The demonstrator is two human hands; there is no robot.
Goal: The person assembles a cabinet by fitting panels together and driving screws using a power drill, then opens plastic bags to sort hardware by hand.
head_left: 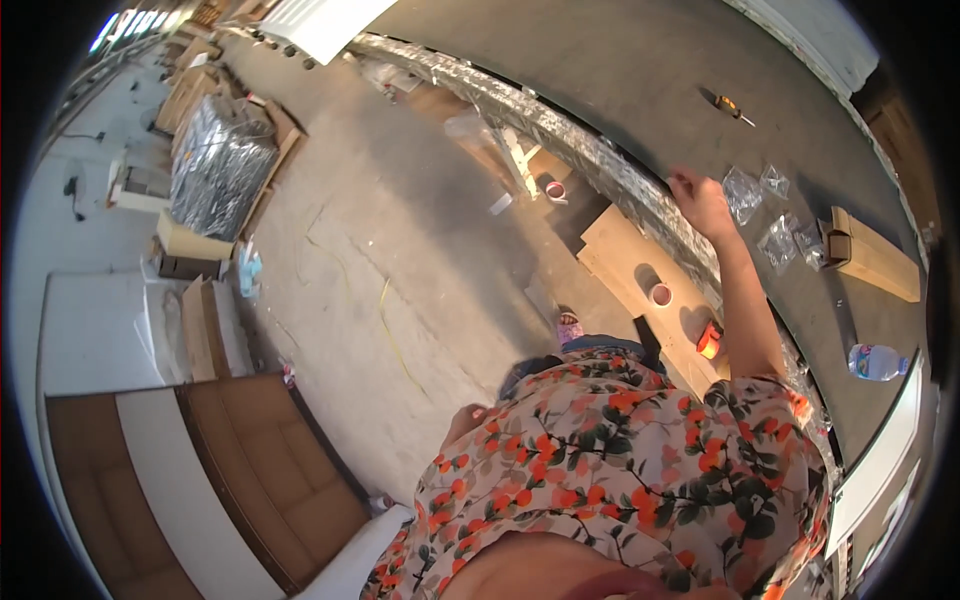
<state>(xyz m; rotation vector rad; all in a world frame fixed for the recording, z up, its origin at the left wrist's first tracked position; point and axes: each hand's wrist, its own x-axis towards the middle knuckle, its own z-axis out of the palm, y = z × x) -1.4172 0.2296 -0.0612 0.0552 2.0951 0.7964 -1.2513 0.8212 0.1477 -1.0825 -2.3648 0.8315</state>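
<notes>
Floral shirt, grey worktop, concrete floor

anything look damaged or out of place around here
The table edge beside your right hand looks worn, blotched with white. A thin yellow strip lies loose on the floor, and small clear plastic bags are scattered on the table, which looks untidy.

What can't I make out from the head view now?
In the head view:
Left hand: mostly hidden by the floral shirt.
Right hand: too small to tell whether it holds anything.
Clear bags: contents too small to identify.
Upper-left white panel: cut off by the top edge.
</notes>
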